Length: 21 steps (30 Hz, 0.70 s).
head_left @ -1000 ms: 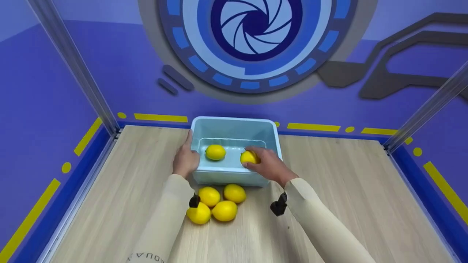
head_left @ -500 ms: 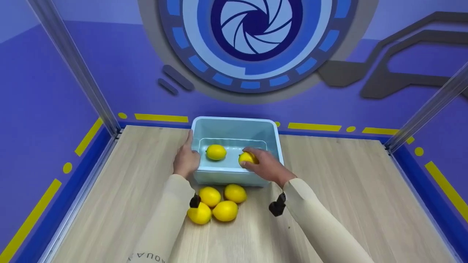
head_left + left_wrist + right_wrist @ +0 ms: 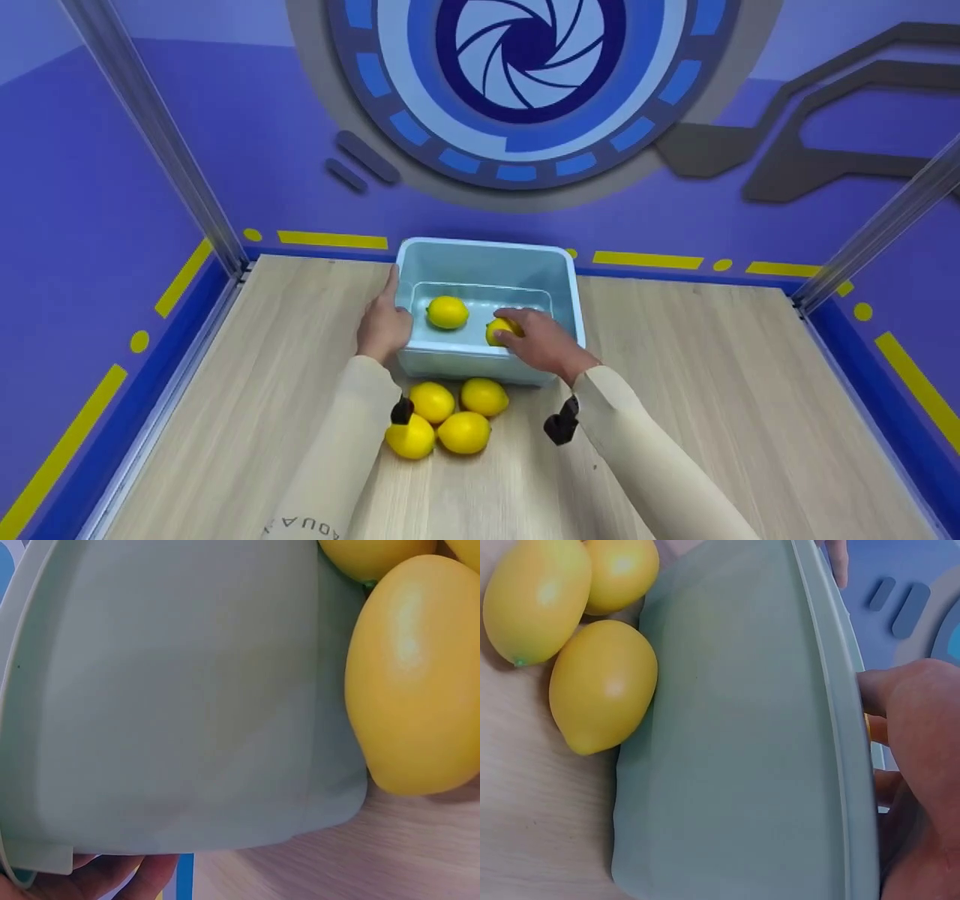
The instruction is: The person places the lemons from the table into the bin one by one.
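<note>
A light blue plastic bin (image 3: 480, 364) stands on the table against the back wall. My left hand (image 3: 384, 326) holds its left side, with the index finger along the rim and the thumb at the front corner; in the left wrist view a few fingers (image 3: 154, 877) show below the bin's edge. Inside the bin, my right hand (image 3: 544, 343) grips a lemon (image 3: 498, 330) near the front right, reaching over the front rim. Another lemon (image 3: 448, 312) lies loose on the bin floor to the left. The right wrist view mostly hides the gripped lemon behind the bin wall.
Several more lemons (image 3: 464, 433) lie in a cluster on the wooden table (image 3: 675, 420), close to the bin's front wall. Blue printed panels (image 3: 480, 202) enclose the back and sides, with metal posts (image 3: 161, 127) at the corners.
My right hand has shifted slightly left and toward the bin's front with the lemon in its grip. The left hand keeps its place on the bin. The head view has drifted a little.
</note>
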Each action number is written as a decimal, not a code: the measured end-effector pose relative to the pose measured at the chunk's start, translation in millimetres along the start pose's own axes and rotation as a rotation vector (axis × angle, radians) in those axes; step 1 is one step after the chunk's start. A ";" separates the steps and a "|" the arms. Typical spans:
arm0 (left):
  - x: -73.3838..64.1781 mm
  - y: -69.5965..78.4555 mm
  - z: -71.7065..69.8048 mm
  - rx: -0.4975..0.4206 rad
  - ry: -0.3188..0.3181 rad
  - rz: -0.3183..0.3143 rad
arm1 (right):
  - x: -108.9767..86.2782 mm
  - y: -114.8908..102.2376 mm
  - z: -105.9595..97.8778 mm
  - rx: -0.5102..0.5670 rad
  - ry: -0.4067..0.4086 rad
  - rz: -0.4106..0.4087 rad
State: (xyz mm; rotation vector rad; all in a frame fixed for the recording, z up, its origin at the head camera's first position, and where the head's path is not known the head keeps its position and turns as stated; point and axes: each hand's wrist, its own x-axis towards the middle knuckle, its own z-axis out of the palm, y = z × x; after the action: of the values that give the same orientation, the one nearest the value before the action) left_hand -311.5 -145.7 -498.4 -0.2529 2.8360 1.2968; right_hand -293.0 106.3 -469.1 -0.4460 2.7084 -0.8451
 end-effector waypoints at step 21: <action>0.4 0.1 1.3 -0.010 -0.016 0.009 | 12.9 -24.8 20.3 0.016 0.068 -0.035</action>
State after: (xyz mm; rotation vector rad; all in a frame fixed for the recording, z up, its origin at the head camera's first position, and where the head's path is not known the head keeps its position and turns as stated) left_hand -312.0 -144.8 -499.3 -0.2287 2.8216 1.3088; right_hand -292.8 72.0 -472.8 -0.4714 2.7618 -0.9063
